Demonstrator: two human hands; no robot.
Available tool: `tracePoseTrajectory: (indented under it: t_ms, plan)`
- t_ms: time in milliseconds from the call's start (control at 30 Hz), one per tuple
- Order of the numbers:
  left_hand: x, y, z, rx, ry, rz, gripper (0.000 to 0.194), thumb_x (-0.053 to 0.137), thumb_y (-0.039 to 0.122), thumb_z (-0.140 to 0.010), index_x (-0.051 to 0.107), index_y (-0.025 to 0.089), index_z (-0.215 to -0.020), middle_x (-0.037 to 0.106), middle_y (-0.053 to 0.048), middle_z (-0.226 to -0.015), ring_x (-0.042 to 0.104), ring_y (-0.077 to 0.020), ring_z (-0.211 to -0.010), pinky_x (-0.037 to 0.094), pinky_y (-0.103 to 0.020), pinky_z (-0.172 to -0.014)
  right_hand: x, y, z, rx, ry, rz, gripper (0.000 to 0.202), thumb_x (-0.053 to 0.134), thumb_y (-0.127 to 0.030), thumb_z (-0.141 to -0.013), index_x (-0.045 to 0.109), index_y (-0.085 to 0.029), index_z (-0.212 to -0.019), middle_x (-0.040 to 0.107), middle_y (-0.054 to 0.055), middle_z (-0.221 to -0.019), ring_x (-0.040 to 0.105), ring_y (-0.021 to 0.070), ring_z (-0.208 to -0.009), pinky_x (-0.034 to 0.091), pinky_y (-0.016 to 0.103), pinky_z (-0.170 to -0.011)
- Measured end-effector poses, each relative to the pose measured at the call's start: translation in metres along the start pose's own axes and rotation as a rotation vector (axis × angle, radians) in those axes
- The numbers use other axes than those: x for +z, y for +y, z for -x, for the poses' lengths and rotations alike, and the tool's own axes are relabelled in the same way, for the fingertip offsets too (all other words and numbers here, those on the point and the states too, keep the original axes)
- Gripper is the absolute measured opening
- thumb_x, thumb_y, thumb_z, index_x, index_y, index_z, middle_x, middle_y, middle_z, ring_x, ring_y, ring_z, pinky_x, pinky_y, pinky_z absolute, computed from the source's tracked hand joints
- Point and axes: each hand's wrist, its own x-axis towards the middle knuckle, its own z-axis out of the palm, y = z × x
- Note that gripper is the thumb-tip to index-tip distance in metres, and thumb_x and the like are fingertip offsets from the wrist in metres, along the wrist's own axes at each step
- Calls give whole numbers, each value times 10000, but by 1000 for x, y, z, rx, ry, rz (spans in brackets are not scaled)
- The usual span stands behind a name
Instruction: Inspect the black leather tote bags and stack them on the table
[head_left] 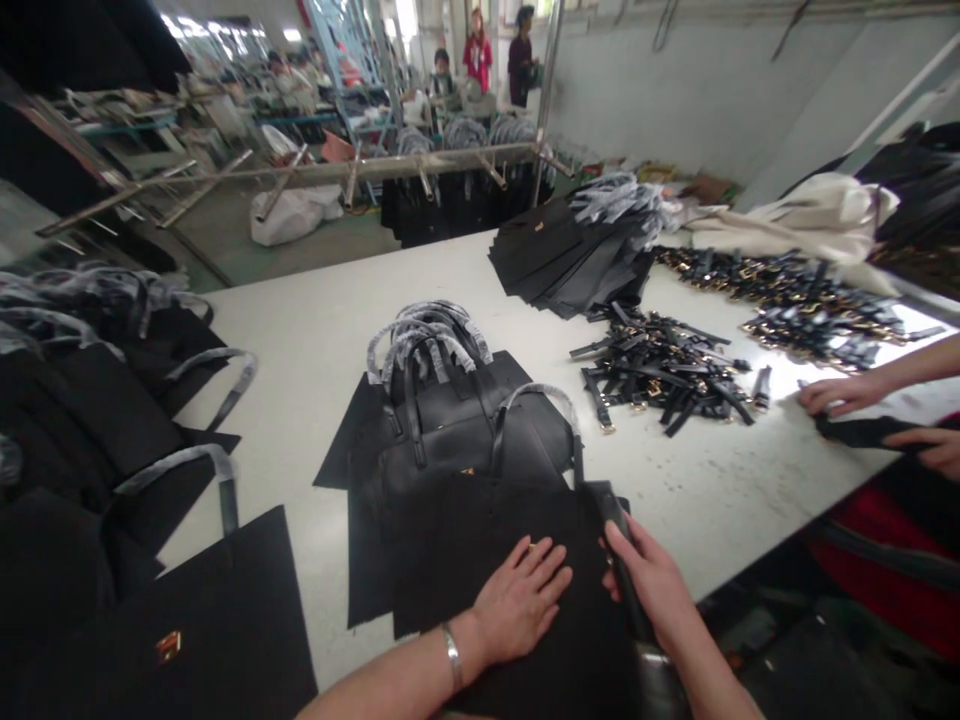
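My left hand (523, 600) lies flat, fingers stretched out, on a black bag panel (450, 540) at the top of a stack of such panels. A ring and a silver bracelet show on that hand and wrist. At the panel's right side my right hand (649, 575) is closed round a black strap (626, 595). The strap runs from a wide upper end down toward me and looks shiny near the bottom. Just beyond my hands, a bag handle (559, 397) in clear wrapping arches up from the stack. Several more wrapped handles (427, 335) bunch behind it.
Left stands another pile of black bag panels (97, 400). A heap of short buckled straps (667, 370) lies to the right, with fanned black panels (570, 255) behind. A co-worker's hands (840, 395) hold black material at the right edge. A metal rack (330, 170) crosses beyond the table.
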Motion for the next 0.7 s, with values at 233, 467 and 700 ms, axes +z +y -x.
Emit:
tracePoseTrajectory:
  t_ms: [233,467,700]
  plan:
    - [-1,2,-2,-10,0,0,488,387,369,-988,370,201,-1446,330,-71,-1534,229,-244,-1437,198,-440,-1169,-21,29,25,116,-112,12,689,607,-539,-809,424,-212,-1388,679,14,-798,569,132,-369,421,246,-329]
    - [0,3,-2,-17,0,-2,476,350,359,-999,368,188,-1443,339,-73,-1527,224,-253,-1437,210,-450,-1163,3,16,8,18,-23,-84,618,621,-549,-798,503,-211,-1302,646,-21,-764,574,118,-424,449,234,-371]
    - [9,18,-22,-45,48,35,468,366,353,-993,398,165,-1420,378,-85,-1502,228,-264,-1432,199,-462,-1169,2,12,30,-4,-118,99,832,589,-615,-796,339,-182,-1461,591,-68,-464,556,165,-407,438,248,-394]
